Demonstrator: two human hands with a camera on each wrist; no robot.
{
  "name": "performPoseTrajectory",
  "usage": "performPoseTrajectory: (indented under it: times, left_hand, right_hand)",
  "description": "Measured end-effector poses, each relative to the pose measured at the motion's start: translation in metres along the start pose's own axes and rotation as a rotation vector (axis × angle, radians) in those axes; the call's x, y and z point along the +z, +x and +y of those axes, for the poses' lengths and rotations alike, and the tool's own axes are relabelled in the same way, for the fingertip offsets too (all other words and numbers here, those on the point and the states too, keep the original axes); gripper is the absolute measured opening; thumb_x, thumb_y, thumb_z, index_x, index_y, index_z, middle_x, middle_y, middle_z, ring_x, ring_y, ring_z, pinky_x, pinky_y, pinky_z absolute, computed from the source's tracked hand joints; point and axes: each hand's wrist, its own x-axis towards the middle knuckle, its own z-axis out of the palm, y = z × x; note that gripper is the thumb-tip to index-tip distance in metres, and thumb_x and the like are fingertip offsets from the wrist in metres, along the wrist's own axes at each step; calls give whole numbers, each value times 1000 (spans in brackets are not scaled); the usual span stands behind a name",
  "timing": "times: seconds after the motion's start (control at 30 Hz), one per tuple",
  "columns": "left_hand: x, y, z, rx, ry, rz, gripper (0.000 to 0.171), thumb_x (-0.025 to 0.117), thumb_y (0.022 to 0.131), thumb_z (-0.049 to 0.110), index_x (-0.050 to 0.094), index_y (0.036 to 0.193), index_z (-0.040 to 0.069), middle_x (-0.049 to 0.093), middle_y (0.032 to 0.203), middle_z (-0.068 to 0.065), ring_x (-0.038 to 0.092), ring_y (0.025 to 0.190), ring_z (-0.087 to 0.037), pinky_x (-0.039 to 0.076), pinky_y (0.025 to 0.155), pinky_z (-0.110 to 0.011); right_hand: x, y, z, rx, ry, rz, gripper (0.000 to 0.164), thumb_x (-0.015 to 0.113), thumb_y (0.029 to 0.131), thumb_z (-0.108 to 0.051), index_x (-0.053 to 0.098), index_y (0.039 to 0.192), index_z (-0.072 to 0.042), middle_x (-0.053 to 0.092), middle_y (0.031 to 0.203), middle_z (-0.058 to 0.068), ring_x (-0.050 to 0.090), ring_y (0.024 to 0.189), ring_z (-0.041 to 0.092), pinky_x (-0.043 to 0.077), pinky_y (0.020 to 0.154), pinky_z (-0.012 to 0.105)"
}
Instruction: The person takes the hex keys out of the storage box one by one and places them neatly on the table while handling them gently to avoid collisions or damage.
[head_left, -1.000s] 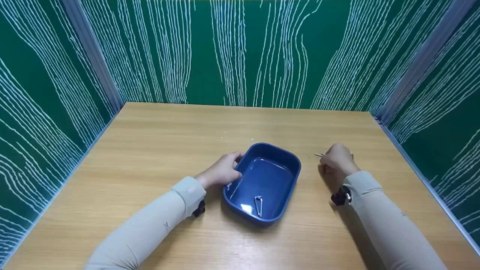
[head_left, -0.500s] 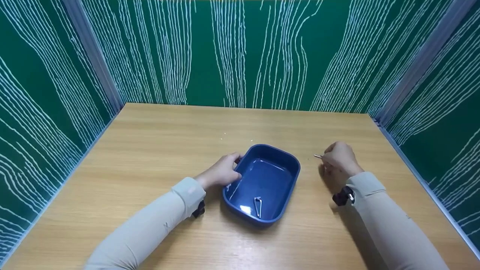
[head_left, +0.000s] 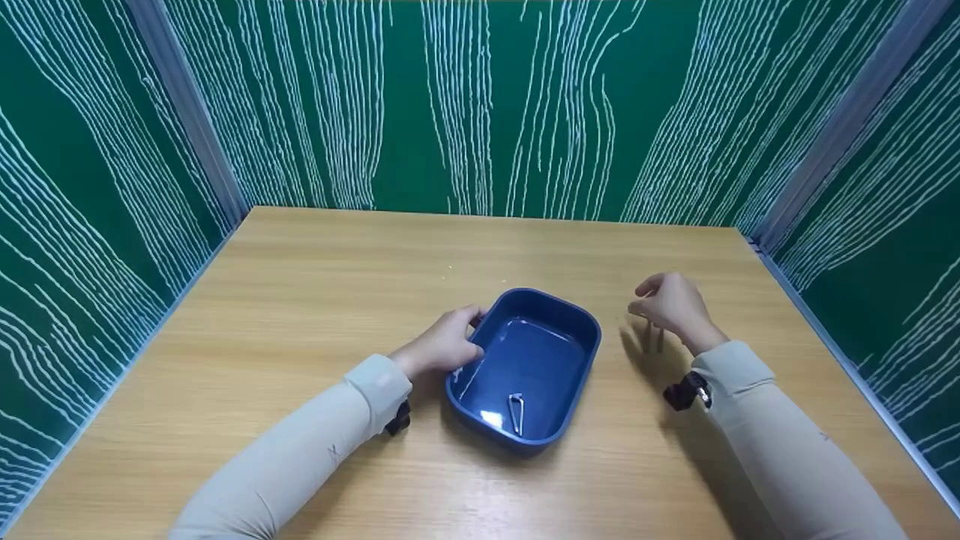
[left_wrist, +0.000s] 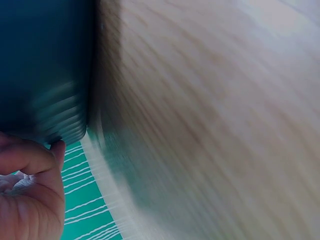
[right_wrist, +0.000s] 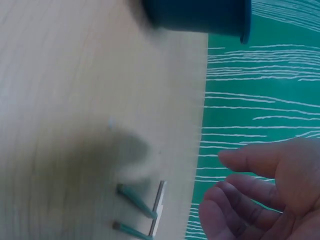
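Observation:
My left hand (head_left: 444,341) grips the left wall of a deep blue rectangular tub (head_left: 592,360), thumb over the rim and fingers outside. Inside the tub, near its front end, lies a narrow, triangular silver metal loop (head_left: 516,412). My right hand (head_left: 673,306) hovers over the table right of the tub, thumb apart from the loosely bent fingers, with nothing between them. Below it is a small metal piece: the right wrist view shows a thin bright strip (right_wrist: 158,207) and two darker prongs (right_wrist: 135,201). In the left wrist view the tub's outer wall (left_wrist: 45,65) fills the upper left.
The wooden table (head_left: 322,262) carries a few tiny white specks (head_left: 450,267) behind the tub. Green walls with white wavy lines (head_left: 405,105) enclose its back and sides. A small black device (head_left: 681,394) sits at the right wrist.
My right hand has let go of the small metal piece, lifted slightly and opened its fingers. The left hand and the tub stay put.

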Motion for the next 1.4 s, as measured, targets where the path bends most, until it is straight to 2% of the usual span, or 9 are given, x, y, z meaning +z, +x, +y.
performPoseTrajectory:
  times: [0.2, 0.4, 0.7, 0.87, 1.0, 1.1, 1.27, 1.4]
  left_hand:
    - [0, 1, -2, 5, -19, -3, 58, 65, 90, -8, 55, 146, 0, 66, 138, -19, 68, 114, -29, 66, 91, -40]
    - [1, 2, -2, 1, -22, -3, 58, 65, 91, -7, 55, 147, 0, 66, 138, -19, 68, 118, -31, 66, 92, -40]
    - [2, 1, -2, -15, -17, -2, 57, 65, 92, -7, 55, 147, 2, 65, 140, -19, 69, 117, -31, 66, 92, -42]
    - [1, 1, -3, -8, -17, 2, 57, 65, 92, -7, 55, 147, 2, 65, 140, -19, 67, 119, -32, 66, 94, -42]
    - [1, 1, -2, 3, -2, 6, 59, 64, 90, -7, 56, 148, 1, 65, 141, -18, 65, 125, -32, 62, 103, -45]
    - [1, 0, -1, 3, 8, 7, 60, 64, 90, -6, 55, 150, 1, 64, 143, -18, 62, 129, -32, 59, 109, -46]
    - [1, 0, -1, -17, -6, 5, 62, 64, 92, -5, 53, 153, 2, 63, 144, -19, 63, 127, -33, 62, 105, -46]
    - [2, 0, -1, -27, -21, 7, 63, 63, 92, -5, 53, 154, 3, 62, 145, -18, 64, 126, -32, 62, 104, -45]
  right_hand:
    - [-1, -5, -9, -55, -15, 60, 40, 76, 96, -18, 71, 126, 8, 72, 119, 27, 71, 97, 31, 53, 72, 26]
    - [-3, -9, -19, -90, -11, 78, 36, 77, 97, -19, 72, 124, 5, 72, 119, 27, 68, 103, 36, 53, 75, 29]
    - [-1, -16, -32, -133, -16, 66, 46, 80, 97, -26, 70, 130, 4, 71, 118, 26, 68, 100, 35, 55, 76, 32]
    - [1, -23, -43, -157, -19, 66, 45, 80, 98, -25, 70, 132, 2, 71, 119, 26, 70, 99, 37, 60, 78, 37]
    - [5, -29, -52, -222, -38, 93, 43, 82, 96, -24, 72, 130, 1, 75, 113, 25, 71, 101, 38, 59, 80, 42]
    - [9, -33, -59, -267, -40, 101, 42, 83, 95, -23, 74, 128, 1, 76, 108, 23, 73, 100, 37, 58, 79, 41]
    - [19, -40, -69, -306, -37, 69, 42, 85, 93, -21, 74, 128, 1, 77, 103, 20, 72, 95, 34, 59, 73, 35]
    - [28, -45, -75, -322, -48, 34, 44, 85, 93, -20, 74, 129, 0, 77, 102, 20, 73, 91, 33, 63, 71, 38]
